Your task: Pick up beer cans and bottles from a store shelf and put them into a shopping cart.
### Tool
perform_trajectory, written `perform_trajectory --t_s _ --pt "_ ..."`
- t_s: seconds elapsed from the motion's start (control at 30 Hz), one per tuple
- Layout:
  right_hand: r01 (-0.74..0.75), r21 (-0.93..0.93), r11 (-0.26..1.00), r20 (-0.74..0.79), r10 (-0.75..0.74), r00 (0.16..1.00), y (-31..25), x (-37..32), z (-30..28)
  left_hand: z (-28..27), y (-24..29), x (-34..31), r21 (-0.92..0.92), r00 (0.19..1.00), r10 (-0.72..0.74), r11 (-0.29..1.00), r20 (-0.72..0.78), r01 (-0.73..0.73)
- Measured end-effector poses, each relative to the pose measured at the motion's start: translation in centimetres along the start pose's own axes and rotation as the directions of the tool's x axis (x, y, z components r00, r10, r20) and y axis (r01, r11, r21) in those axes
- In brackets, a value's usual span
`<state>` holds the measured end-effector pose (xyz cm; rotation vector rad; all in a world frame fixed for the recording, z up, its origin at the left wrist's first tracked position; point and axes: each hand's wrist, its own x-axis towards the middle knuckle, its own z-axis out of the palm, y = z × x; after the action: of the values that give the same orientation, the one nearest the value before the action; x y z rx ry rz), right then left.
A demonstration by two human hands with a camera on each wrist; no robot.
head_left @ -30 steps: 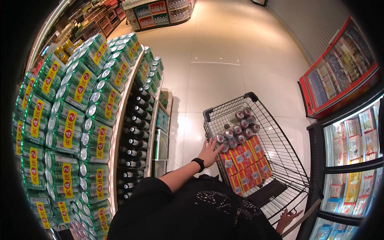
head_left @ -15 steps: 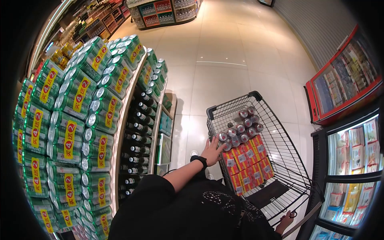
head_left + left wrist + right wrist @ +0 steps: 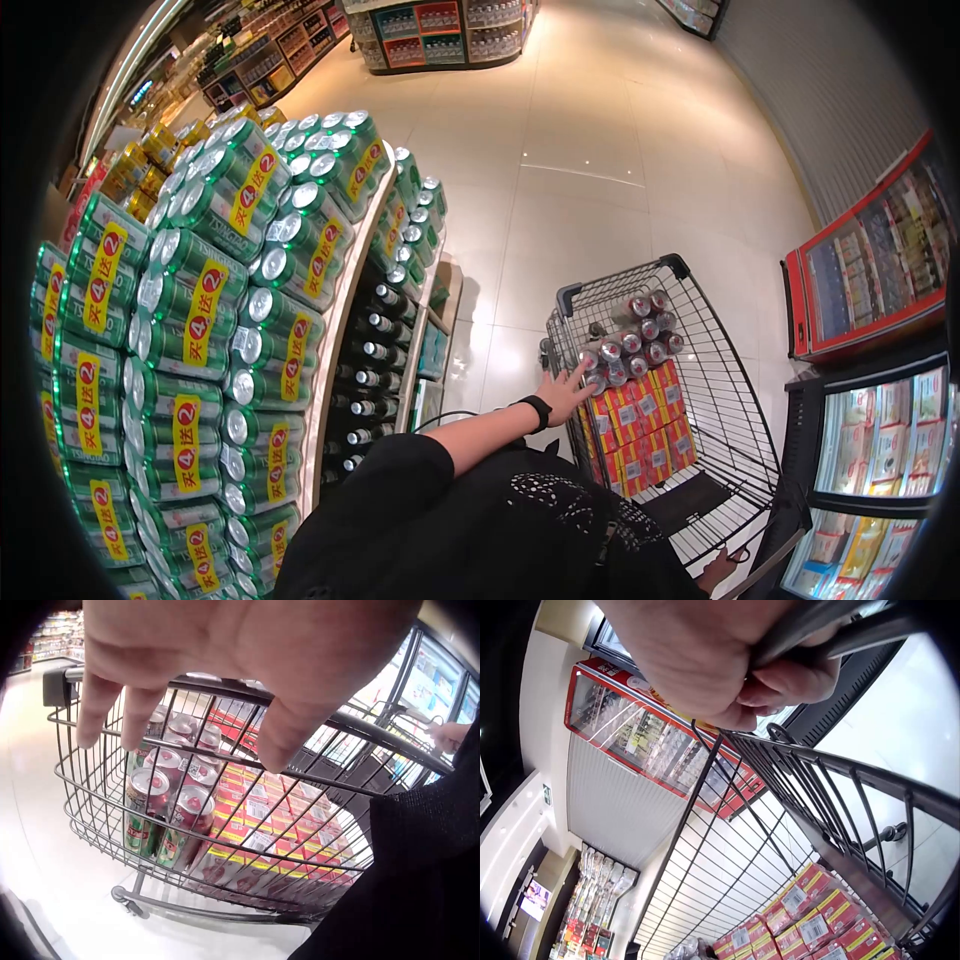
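Note:
In the head view, a wire shopping cart [image 3: 722,345] stands in front of the person. Inside are red-and-silver drink cans [image 3: 630,343] grouped together and red-and-yellow boxes [image 3: 640,425] with barcode labels. My left hand [image 3: 567,393], fingers spread and loosely extended, rests over the cart's left side rim beside the cans. The left wrist view shows its fingers [image 3: 277,739] hanging down over the rim. My right hand [image 3: 727,660] curls its fingers round a black bar [image 3: 806,630] at the cart's handle end; only part of that hand shows in the head view.
On the left rise stacked green can packs [image 3: 210,310] with yellow promotion strips, beside a shelf of dark bottles [image 3: 382,350]. Lit freezers [image 3: 885,430] and a red display cooler [image 3: 880,250] line the right. Pale tiled floor [image 3: 570,210] stretches ahead towards a display stand [image 3: 445,35].
The whole scene, cart included, has shifted right and somewhat downward in the head view. My left hand stays at the cart's side rim, and the right hand stays at the handle end.

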<state>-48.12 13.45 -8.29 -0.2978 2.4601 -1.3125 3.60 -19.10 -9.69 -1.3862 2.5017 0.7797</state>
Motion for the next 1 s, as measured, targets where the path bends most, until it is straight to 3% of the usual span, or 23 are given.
perform_trajectory --t_s 0.07,0.2,0.33,0.37,0.43,0.57,0.7,0.77,0.83,0.97,1.0 --pt "0.077 -0.113 0.991 -0.022 -0.080 0.997 0.4 1.5 1.9 -1.3 -2.1 1.4 -0.017 0.999 0.034 0.999 0.032 -0.033" --pt "0.142 -0.114 0.983 -0.021 -0.146 0.989 1.3 4.8 5.4 -4.3 -4.7 3.6 -0.003 0.993 0.011 1.000 0.116 -0.011" --pt "0.237 -0.116 0.965 -0.047 -0.243 0.969 2.3 9.8 9.2 -6.3 -7.1 5.5 -0.026 0.997 -0.035 0.999 0.066 0.037" --pt "0.125 -0.185 0.975 -0.005 -0.128 0.992 -3.3 5.4 10.2 -6.5 -7.5 5.8 0.008 0.997 -0.042 0.999 0.060 0.041" --pt "0.152 -0.187 0.971 0.014 -0.152 0.988 -7.2 4.5 13.1 -7.8 -9.1 7.0 -0.036 0.997 -0.043 0.998 0.059 0.045" --pt "0.134 -0.224 0.965 0.013 -0.135 0.991 -11.5 5.5 17.6 -8.7 -12.1 9.7 -0.031 0.998 -0.055 0.998 -0.006 0.055" --pt "0.229 -0.233 0.945 0.029 -0.229 0.973 -12.0 10.0 21.2 -10.7 -14.5 12.4 -0.188 0.995 -0.073 0.978 0.074 0.085" --pt "0.339 -0.481 0.809 0.149 -0.306 0.940 -14.7 10.4 22.9 -11.7 -15.5 13.6 -0.198 0.995 -0.083 0.976 0.048 0.091" --pt "0.434 -0.675 0.596 0.279 -0.338 0.899 -18.1 9.4 24.3 -12.2 -16.3 14.9 -0.213 0.996 -0.085 0.973 0.015 0.086" --pt "0.686 -0.665 0.296 0.548 -0.430 0.717 -14.6 18.7 27.5 -16.3 -17.9 17.1 -0.235 0.993 -0.112 0.965 0.024 0.114" --pt "0.595 -0.620 0.512 0.434 -0.408 0.803 -17.1 18.1 29.3 -17.5 -18.3 17.8 -0.216 0.991 -0.129 0.967 0.045 0.135"
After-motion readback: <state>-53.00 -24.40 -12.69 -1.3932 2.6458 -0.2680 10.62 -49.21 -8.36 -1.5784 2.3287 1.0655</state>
